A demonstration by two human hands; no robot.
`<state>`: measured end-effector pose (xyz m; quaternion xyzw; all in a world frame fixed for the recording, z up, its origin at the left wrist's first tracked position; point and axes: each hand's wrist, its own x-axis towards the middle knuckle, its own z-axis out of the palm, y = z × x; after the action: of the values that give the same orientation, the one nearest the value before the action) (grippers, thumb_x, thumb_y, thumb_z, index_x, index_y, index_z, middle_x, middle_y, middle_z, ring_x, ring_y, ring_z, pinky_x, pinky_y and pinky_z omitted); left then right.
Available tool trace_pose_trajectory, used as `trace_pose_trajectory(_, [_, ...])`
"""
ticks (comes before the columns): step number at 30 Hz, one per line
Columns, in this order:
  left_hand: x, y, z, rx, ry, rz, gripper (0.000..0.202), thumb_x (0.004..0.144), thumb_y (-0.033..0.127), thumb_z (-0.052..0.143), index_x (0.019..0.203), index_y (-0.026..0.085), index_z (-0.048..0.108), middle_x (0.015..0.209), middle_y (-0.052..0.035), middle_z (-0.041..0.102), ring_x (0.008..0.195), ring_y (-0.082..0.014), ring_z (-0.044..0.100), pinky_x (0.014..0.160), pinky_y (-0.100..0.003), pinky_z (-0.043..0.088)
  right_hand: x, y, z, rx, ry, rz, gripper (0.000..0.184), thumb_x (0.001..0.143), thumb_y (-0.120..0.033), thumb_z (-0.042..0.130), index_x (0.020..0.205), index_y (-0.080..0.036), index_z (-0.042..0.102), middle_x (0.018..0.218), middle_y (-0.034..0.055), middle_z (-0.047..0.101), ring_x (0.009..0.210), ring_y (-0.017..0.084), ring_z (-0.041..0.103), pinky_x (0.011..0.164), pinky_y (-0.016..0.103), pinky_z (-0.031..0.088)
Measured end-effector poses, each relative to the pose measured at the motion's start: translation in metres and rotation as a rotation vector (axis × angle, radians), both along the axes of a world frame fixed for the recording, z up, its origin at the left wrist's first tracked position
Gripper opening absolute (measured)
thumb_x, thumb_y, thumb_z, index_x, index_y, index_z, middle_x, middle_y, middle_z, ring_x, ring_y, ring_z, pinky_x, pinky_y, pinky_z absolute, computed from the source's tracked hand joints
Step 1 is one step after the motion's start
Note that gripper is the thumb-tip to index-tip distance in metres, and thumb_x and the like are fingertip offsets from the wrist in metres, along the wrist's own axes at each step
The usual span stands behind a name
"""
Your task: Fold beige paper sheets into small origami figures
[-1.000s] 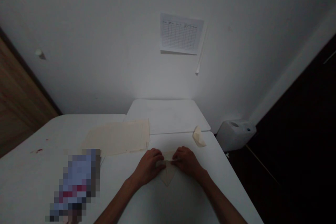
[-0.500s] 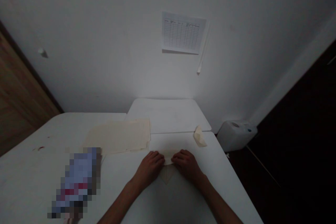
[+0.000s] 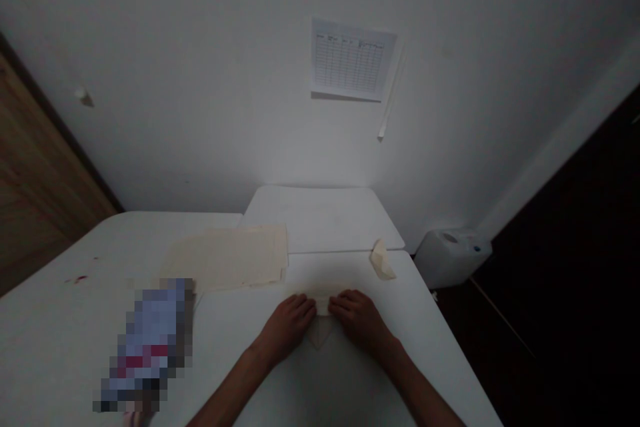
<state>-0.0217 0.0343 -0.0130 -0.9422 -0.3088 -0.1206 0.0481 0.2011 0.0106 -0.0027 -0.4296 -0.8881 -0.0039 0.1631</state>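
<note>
A cream sheet of paper (image 3: 320, 333), partly folded, lies on the white table in front of me. Its triangular point, with a crease down the middle, faces my body. My left hand (image 3: 291, 321) grips the paper's left side with curled fingers. On the opposite side my right hand (image 3: 359, 317) does the same, fingers bent and pressed to the fold. Between the two hands a strip of the paper shows; the rest is under the fingers. Beyond my right hand stands a small folded paper piece (image 3: 382, 260).
A stack of cream paper sheets (image 3: 235, 257) lies at the left rear of the table (image 3: 240, 360). A blurred-out blue and red item (image 3: 150, 333) is at the left. A printed chart (image 3: 350, 60) hangs on the wall. A white plastic container (image 3: 450, 257) stands right of the table.
Both hands have slid very slightly toward me along the fold, still holding the paper. The view has shifted a little; everything else stays put.
</note>
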Motion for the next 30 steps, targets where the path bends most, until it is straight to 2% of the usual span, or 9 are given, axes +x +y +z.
trace_pose_trajectory(4, [-0.004, -0.003, -0.005, -0.009, -0.031, 0.011, 0.033, 0.083, 0.003, 0.052, 0.111, 0.017, 0.061, 0.117, -0.0081, 0.065, 0.105, -0.025, 0.059, 0.094, -0.041, 0.046, -0.001, -0.008, 0.004, -0.038, 0.019, -0.03, 0.029, 0.088, -0.01, 0.051, 0.113, -0.02, 0.064, 0.119, 0.0048, 0.065, 0.107, 0.02, 0.053, 0.095, 0.033, 0.04])
trace_pose_trajectory(9, [-0.006, -0.007, -0.008, -0.018, -0.063, 0.014, 0.033, 0.083, 0.003, 0.051, 0.112, 0.016, 0.061, 0.12, -0.0101, 0.064, 0.106, -0.0256, 0.059, 0.093, -0.043, 0.046, -0.013, -0.023, 0.015, -0.08, 0.053, -0.128, 0.036, 0.077, -0.013, 0.058, 0.112, -0.019, 0.063, 0.125, 0.0055, 0.061, 0.113, 0.024, 0.049, 0.101, 0.037, 0.036])
trace_pose_trajectory(11, [-0.005, -0.009, -0.008, -0.016, -0.078, 0.021, 0.033, 0.084, 0.003, 0.05, 0.112, 0.017, 0.061, 0.12, -0.0099, 0.064, 0.107, -0.0252, 0.059, 0.093, -0.043, 0.046, -0.022, -0.028, 0.015, -0.094, 0.069, -0.16, 0.037, 0.078, -0.015, 0.057, 0.114, -0.019, 0.062, 0.127, 0.0059, 0.059, 0.114, 0.024, 0.048, 0.103, 0.037, 0.035])
trace_pose_trajectory(15, [-0.005, -0.01, -0.009, -0.014, -0.075, 0.037, 0.037, 0.083, 0.001, 0.048, 0.112, 0.019, 0.061, 0.12, -0.0085, 0.065, 0.108, -0.0251, 0.059, 0.094, -0.043, 0.046, -0.036, -0.033, 0.007, -0.096, 0.124, -0.199, 0.037, 0.082, -0.012, 0.051, 0.118, -0.018, 0.06, 0.131, 0.0056, 0.057, 0.116, 0.021, 0.048, 0.103, 0.035, 0.036])
trace_pose_trajectory(21, [-0.005, -0.011, -0.005, -0.057, -0.118, 0.045, 0.044, 0.081, 0.0, 0.045, 0.117, 0.02, 0.058, 0.121, -0.0066, 0.064, 0.107, -0.0244, 0.058, 0.093, -0.043, 0.047, -0.041, -0.036, -0.002, -0.102, 0.158, -0.193, 0.058, 0.08, -0.003, 0.044, 0.135, -0.022, 0.047, 0.132, 0.004, 0.056, 0.121, 0.021, 0.046, 0.106, 0.036, 0.033])
trace_pose_trajectory(26, [-0.004, -0.015, -0.001, -0.104, -0.183, 0.054, 0.034, 0.085, 0.007, 0.048, 0.114, 0.02, 0.06, 0.117, -0.0067, 0.065, 0.103, -0.0251, 0.058, 0.09, -0.043, 0.048, -0.043, -0.037, -0.008, -0.113, 0.18, -0.25, 0.06, 0.08, -0.002, 0.042, 0.137, -0.02, 0.045, 0.13, 0.0062, 0.058, 0.122, 0.021, 0.047, 0.105, 0.035, 0.033])
trace_pose_trajectory(30, [-0.004, -0.021, -0.001, -0.102, -0.257, 0.09, 0.029, 0.089, 0.014, 0.047, 0.116, 0.019, 0.059, 0.124, -0.0078, 0.062, 0.107, -0.0266, 0.057, 0.093, -0.046, 0.047, -0.047, -0.037, -0.019, -0.099, 0.162, -0.29, 0.061, 0.08, -0.002, 0.042, 0.139, -0.018, 0.043, 0.131, 0.0073, 0.057, 0.123, 0.022, 0.046, 0.106, 0.037, 0.032])
